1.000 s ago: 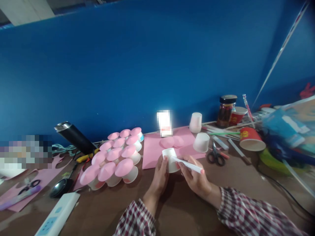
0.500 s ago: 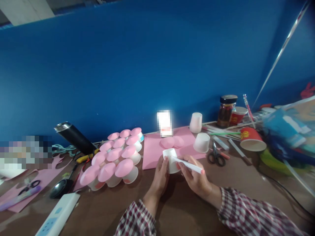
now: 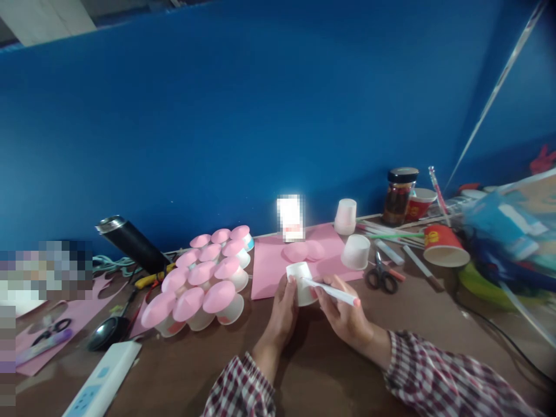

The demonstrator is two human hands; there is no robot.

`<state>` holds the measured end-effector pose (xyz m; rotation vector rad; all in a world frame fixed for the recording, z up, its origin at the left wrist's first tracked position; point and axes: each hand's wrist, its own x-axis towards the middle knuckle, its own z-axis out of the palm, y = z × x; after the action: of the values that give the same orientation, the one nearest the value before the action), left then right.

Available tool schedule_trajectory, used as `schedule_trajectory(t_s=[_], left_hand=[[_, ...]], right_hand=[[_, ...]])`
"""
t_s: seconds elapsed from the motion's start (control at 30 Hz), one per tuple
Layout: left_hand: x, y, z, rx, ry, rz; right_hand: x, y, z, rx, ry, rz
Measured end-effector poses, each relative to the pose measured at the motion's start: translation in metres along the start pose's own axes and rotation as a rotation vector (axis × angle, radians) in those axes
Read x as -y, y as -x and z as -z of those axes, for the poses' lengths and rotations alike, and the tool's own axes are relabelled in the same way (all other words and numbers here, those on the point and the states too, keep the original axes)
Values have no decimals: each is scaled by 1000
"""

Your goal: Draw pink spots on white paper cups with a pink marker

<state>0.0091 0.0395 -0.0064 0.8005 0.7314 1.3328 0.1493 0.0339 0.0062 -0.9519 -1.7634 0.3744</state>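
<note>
A small white paper cup point(image 3: 304, 294) is gripped by my left hand point(image 3: 284, 310), with the thumb on its near side. My right hand point(image 3: 343, 315) is closed around a white marker point(image 3: 334, 292) with an orange-red end, its tip at the cup's wall. Behind the cup lies pink paper point(image 3: 267, 269) bearing pink paper discs point(image 3: 296, 252). One white cup point(image 3: 356, 252) stands at the sheet's right edge, and stacked upside-down cups point(image 3: 346, 217) are farther back. To the left, several white cups carry pink paper cones point(image 3: 189, 304) like roofs.
Black-handled scissors point(image 3: 381, 280), a red paper cup point(image 3: 445, 246) on its side and a lidded jar point(image 3: 399, 196) are at right. A black flask point(image 3: 132, 243), a power strip point(image 3: 104, 379) and a black ladle-like object point(image 3: 108, 332) are at left. A blue wall point(image 3: 278, 116) rises behind.
Almost nothing differs. The cup and the marker have shifted very slightly in my hands, and the marker tip stays at the cup's wall.
</note>
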Motion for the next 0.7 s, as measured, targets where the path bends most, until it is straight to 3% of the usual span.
schedule_trajectory(t_s=[0.7], left_hand=[[6, -2, 6, 9, 4, -9]], right_hand=[[0, 0, 2, -35, -37, -1]])
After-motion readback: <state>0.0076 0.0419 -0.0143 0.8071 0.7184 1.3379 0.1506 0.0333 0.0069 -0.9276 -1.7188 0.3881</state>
